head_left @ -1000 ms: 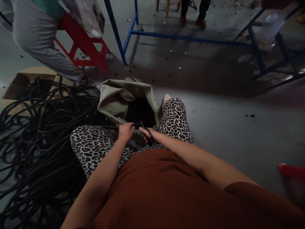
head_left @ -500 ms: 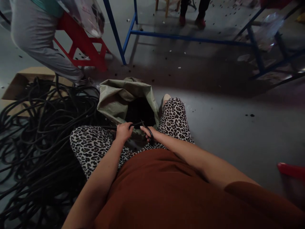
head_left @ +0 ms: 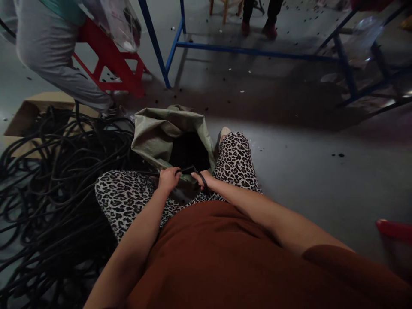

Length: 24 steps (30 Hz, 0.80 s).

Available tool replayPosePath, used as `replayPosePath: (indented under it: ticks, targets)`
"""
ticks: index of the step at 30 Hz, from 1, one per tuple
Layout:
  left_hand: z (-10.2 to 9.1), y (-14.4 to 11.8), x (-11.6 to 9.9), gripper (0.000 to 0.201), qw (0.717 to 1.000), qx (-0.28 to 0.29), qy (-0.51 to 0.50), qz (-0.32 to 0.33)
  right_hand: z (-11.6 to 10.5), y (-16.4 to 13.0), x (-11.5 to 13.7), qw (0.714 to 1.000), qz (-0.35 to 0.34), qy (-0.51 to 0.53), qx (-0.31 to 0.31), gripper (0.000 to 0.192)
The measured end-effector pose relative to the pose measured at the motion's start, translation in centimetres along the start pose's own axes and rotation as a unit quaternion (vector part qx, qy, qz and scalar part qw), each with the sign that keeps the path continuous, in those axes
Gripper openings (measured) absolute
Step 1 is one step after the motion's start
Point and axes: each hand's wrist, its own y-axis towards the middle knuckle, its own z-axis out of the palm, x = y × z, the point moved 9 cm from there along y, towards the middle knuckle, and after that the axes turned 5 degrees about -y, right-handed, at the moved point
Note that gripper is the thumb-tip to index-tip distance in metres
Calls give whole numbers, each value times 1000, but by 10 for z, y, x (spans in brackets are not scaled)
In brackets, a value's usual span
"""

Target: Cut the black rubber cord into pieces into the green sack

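My left hand (head_left: pixel 168 177) grips a thin black cable (head_left: pixel 186 170) over my lap, just in front of an open grey-green woven sack (head_left: pixel 157 131) that stands between my knees. My right hand (head_left: pixel 202 179) is closed on black scissors (head_left: pixel 203 179), whose blades meet the cable between the two hands. The sack's dark mouth holds black pieces too dim to make out. A large tangle of black cable (head_left: pixel 54 180) lies on the floor at my left and runs up toward my left hand.
A cardboard box (head_left: pixel 28 116) lies behind the cable pile. A person in grey trousers (head_left: pixel 54 64) stands at the upper left by a red stool (head_left: pixel 111 64). A blue metal table frame (head_left: pixel 257 47) crosses the back. Another person's feet (head_left: pixel 260 28) show behind it. A red object (head_left: pixel 394 229) sits at the right edge.
My right hand has closed a little further around the scissors and shifted slightly toward my left hand. The left hand and the sack stay where they were.
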Motion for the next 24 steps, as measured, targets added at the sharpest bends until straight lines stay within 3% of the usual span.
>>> replayPosePath:
  ticks: [12,24]
  targets:
    - [-10,0,3,32,999,-48,5,-19,19,-10,3,994,-19,-11,106,57]
    - [-5,-2,-4,32,999,-41,-11,6,23,-9,1,993,-8,7,117,66]
